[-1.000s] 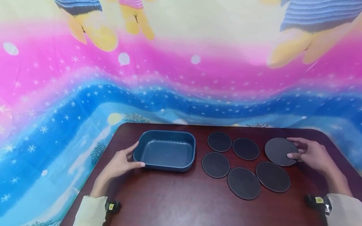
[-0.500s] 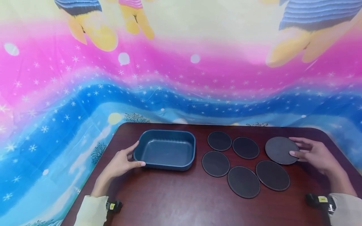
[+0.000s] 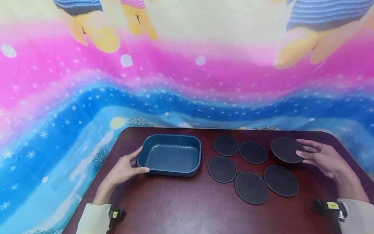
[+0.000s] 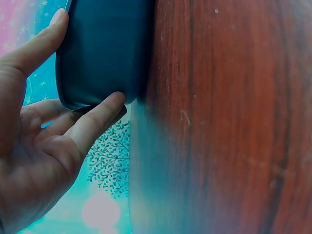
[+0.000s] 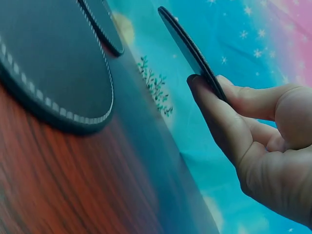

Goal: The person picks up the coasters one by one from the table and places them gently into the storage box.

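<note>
Head view: I'm judging this a pick-up, right hand (image 3: 325, 159) pinching a raised disc (image 3: 284, 149) near the table (image 3: 181, 208)'s far-right corner, left hand (image 3: 124, 169) gripping the tub (image 3: 172, 173); carrying is likely needing firmness.

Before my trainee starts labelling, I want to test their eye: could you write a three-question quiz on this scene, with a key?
1. How many black discs lie on the table?
2. True or false: the right hand holds another disc clear of the table.
3. The left hand grips the dark blue container at its: (a) right end (b) left end (c) inner floor.

Key: 1. five; 2. true; 3. b.
</note>
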Demonstrator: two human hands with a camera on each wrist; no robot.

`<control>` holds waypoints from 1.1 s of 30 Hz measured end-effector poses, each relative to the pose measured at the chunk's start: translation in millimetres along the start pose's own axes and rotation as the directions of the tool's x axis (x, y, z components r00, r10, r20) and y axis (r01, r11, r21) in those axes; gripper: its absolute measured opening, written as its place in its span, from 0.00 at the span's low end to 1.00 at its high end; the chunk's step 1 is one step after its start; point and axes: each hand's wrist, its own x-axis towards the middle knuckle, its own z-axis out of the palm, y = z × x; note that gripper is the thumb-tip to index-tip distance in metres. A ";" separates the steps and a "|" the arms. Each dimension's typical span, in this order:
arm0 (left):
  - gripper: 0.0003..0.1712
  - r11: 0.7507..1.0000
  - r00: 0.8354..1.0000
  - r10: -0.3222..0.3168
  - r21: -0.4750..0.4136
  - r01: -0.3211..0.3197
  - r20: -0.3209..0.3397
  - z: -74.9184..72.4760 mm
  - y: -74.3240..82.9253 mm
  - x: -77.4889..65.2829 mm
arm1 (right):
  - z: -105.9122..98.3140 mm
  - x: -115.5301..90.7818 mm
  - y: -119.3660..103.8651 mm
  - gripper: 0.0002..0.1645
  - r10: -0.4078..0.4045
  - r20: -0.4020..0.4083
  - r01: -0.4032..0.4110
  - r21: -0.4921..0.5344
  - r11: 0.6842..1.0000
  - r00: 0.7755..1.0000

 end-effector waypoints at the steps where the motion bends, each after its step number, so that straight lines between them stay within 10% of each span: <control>1: 0.62 1.000 1.000 0.000 -0.003 0.000 -0.001 0.1 0.2 -0.1 | 1.2 0.0 -1.0 0.30 -0.007 0.009 0.007 0.029 1.000 1.000; 33: 0.63 0.999 0.999 -0.036 0.014 0.036 -0.015 3.9 -0.1 -1.4 | 74.7 -2.8 -37.9 0.28 -0.022 0.015 0.021 0.091 0.996 1.000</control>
